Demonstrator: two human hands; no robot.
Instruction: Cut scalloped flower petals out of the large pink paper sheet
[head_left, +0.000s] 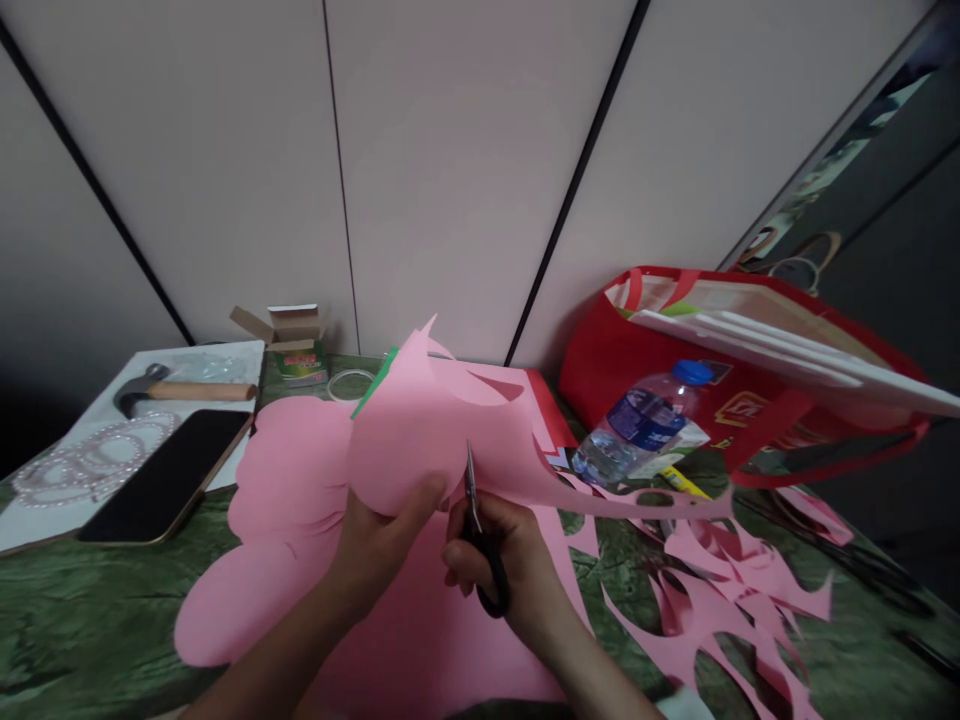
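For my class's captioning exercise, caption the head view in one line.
The right hand works black-handled scissors at pink paper held by the left hand, pink offcuts nearby.

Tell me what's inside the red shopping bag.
From the mouth of the red shopping bag, white flat sheets jut out, with something green showing beside them. Whatever lies deeper is covered by the bag's front and cannot be seen.

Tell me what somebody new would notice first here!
Probably the pink paper in the middle, gripped by the left hand, with scissors in the right hand against it. Next might come the big red bag at the right, behind the bottle. Pink scraps lie nearer, also at the right.
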